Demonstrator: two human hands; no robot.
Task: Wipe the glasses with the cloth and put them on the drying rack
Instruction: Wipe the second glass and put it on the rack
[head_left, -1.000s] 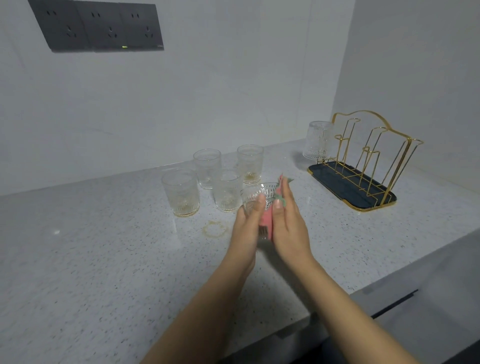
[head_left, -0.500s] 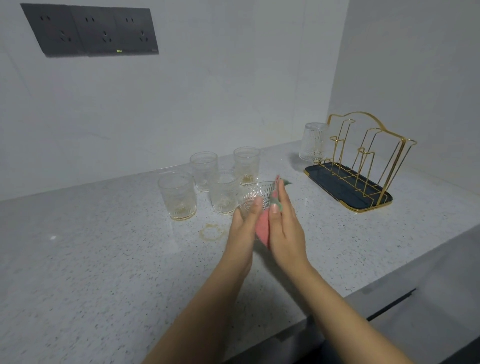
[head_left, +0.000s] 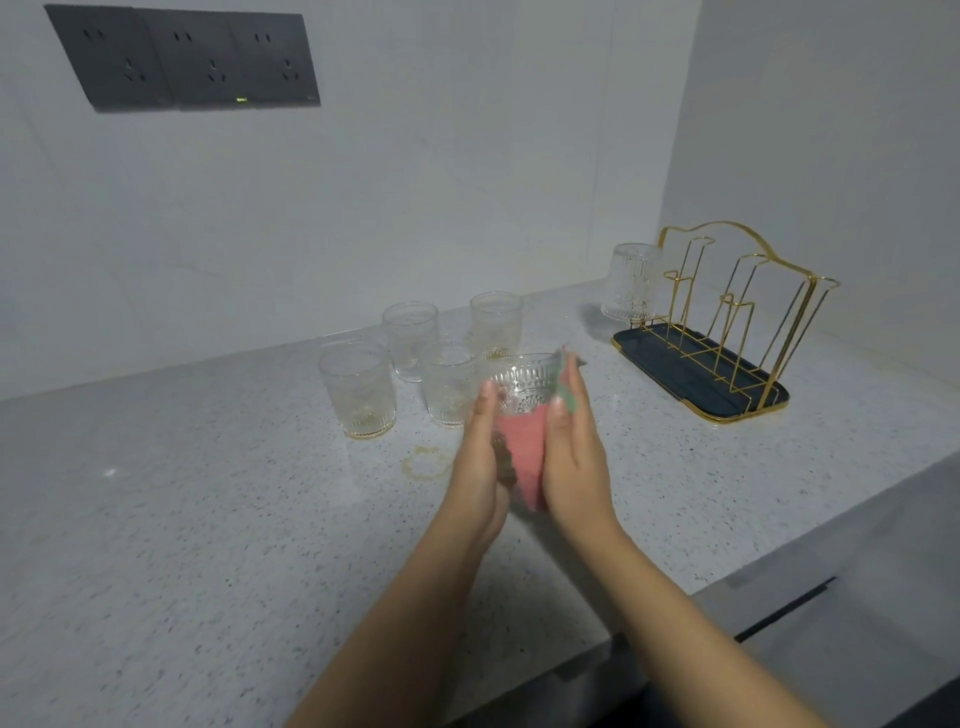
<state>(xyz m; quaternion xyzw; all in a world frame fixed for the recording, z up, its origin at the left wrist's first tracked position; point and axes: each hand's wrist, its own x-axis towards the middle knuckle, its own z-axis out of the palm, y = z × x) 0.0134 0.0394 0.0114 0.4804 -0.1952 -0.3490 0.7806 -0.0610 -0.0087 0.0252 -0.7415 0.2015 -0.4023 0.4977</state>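
1. Wiping is the step in hand: a ribbed glass (head_left: 522, 387) is held above the counter (head_left: 208, 519), pressed between both hands, mouth tipped away from the camera.
2. Left hand (head_left: 478, 467): fingers nearly straight and together, curved along the left wall of the glass, with the thumb hidden behind. It braces the glass more than it wraps it.
3. Right hand (head_left: 574, 452): fingers extended and laid flat, pressing a pink cloth (head_left: 524, 452) with a green edge against the right side and underside of the glass. The cloth hangs down between the two palms.
4. Four more glasses stand upright in a cluster on the counter just behind the hands: front left (head_left: 358, 387), front middle (head_left: 448, 384), back left (head_left: 410, 332), back right (head_left: 496, 325). Judged still unwiped.
5. One glass (head_left: 631, 283) sits mouth-down at the far left end of the gold wire drying rack (head_left: 748, 322), on or against a prong; the exact seating is hard to tell. The other prongs are bare, and the dark tray (head_left: 675, 364) under them shows nothing on it.
6. A faint yellowish ring mark (head_left: 427, 462) lies on the counter just left of the left hand.
7. Progress, as a judgement: early, one glass racked, one in hand, four waiting.
8. Next move likely calls for turning the glass within the cloth to cover the whole wall and rim, then inverting it and carrying it right to a free prong, lowering it straight so it neither knocks the racked glass nor catches the wire.
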